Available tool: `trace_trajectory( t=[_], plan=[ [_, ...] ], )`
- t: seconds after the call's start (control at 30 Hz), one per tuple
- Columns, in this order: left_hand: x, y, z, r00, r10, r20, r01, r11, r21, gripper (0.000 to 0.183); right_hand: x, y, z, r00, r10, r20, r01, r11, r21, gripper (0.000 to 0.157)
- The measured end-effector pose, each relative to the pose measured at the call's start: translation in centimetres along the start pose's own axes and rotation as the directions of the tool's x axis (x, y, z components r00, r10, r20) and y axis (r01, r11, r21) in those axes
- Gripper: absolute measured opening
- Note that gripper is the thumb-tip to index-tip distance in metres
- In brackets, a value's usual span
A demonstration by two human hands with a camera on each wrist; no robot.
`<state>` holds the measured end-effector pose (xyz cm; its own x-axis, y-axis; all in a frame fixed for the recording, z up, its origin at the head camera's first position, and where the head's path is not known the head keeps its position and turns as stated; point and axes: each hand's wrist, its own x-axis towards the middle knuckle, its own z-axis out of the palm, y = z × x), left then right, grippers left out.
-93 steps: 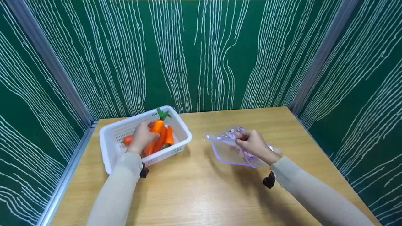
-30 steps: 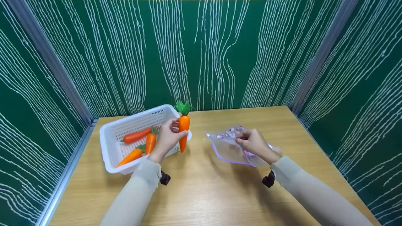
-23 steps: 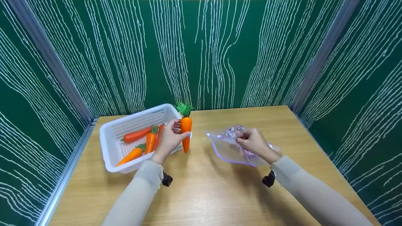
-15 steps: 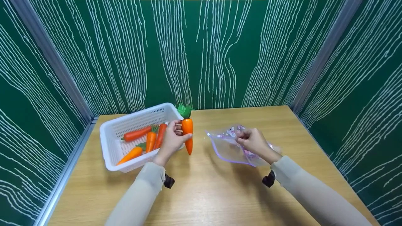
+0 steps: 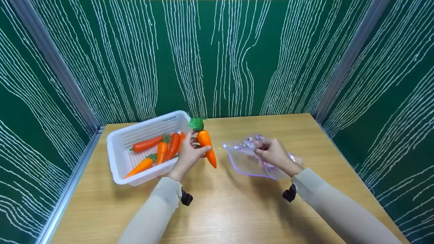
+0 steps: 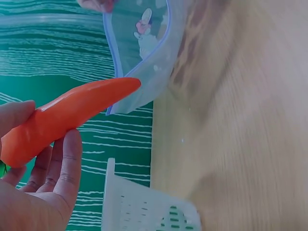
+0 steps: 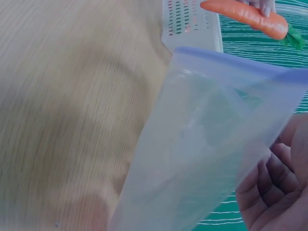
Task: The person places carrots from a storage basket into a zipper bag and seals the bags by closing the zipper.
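My left hand (image 5: 190, 152) grips an orange carrot (image 5: 207, 144) with a green leafy top, thumb on one side and fingers on the other. The carrot is tilted, its tip pointing down and right toward the bag. In my right hand (image 5: 275, 154), thumb and fingers pinch the edge of a clear zip bag (image 5: 249, 165) with a purple rim and a printed pattern. The bag's mouth gapes toward the left hand. From the left wrist view, the carrot (image 6: 72, 113) has its tip overlapping the bag's rim (image 6: 115, 53).
A white perforated basket (image 5: 113, 156) stands at the left of the wooden table (image 5: 217, 210). Several carrots lie in it, among them a redder one (image 5: 147, 145) and an orange one (image 5: 140, 167). Green walls with white wavy lines (image 5: 237, 57) enclose the table at the back and sides.
The left hand has lifted the carrot out of the basket and carried it right, past the rim. Its tip has swung rightward. The right hand and bag have stayed nearly still.
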<state>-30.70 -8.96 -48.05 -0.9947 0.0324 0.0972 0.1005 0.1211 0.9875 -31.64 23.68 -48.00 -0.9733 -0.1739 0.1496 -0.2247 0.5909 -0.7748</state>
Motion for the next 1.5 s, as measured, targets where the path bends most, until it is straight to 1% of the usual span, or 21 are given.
trace_trajectory(
  t=[0.1,0.2,0.33,0.53,0.73,0.9,1.0,1.1,1.27,1.4,1.5],
  plan=[
    [-0.1,-0.1,0.2,1.000,-0.012,0.018,0.013,0.999,-0.047,0.077,0.0,0.0,0.0,1.000,-0.012,-0.004,0.012,1.000,-0.004,0.011],
    [-0.3,-0.1,0.5,0.999,-0.023,0.028,0.025,0.996,-0.081,0.076,-0.1,-0.1,0.0,1.000,0.011,0.010,-0.011,1.000,0.001,0.009],
    [-0.4,0.0,1.0,0.999,-0.025,0.022,0.027,0.993,-0.113,0.067,-0.1,-0.1,0.0,0.999,0.030,0.021,-0.030,1.000,0.002,0.008],
    [-0.4,-0.1,1.6,0.999,-0.041,-0.023,0.037,0.986,-0.164,0.053,-0.1,-0.2,0.0,0.999,0.036,0.024,-0.036,0.999,0.002,0.008],
    [-0.4,-0.4,2.1,0.997,-0.037,-0.074,0.020,0.977,-0.214,0.046,-0.2,-0.1,0.0,0.998,0.048,0.028,-0.048,0.999,0.000,0.008],
    [-0.7,0.1,2.3,0.995,-0.042,-0.091,0.015,0.957,-0.290,0.040,-0.2,-0.2,-0.1,0.999,0.040,0.020,-0.040,0.999,0.010,0.008],
    [-0.8,0.5,2.3,0.994,-0.057,-0.092,0.024,0.946,-0.323,0.041,-0.2,-0.2,-0.1,1.000,0.025,0.012,-0.025,1.000,0.015,0.010],
    [-1.0,0.8,2.2,0.995,-0.073,-0.066,0.047,0.943,-0.328,0.048,-0.2,-0.2,-0.1,1.000,0.021,0.011,-0.021,1.000,0.012,0.011],
    [-1.5,0.9,2.2,0.996,-0.087,0.019,0.089,0.953,-0.289,0.064,-0.2,-0.3,-0.2,0.998,0.055,0.018,-0.055,0.998,0.005,0.009],
    [-2.0,0.4,2.5,0.996,-0.075,0.053,0.086,0.963,-0.255,0.065,-0.2,-0.4,-0.2,0.997,0.070,0.025,-0.070,0.998,-0.003,0.011],
    [-2.2,-0.2,3.0,0.997,-0.046,0.065,0.061,0.968,-0.244,0.063,-0.2,-0.4,-0.2,0.997,0.070,0.026,-0.070,0.998,-0.004,0.011]
  ],
)
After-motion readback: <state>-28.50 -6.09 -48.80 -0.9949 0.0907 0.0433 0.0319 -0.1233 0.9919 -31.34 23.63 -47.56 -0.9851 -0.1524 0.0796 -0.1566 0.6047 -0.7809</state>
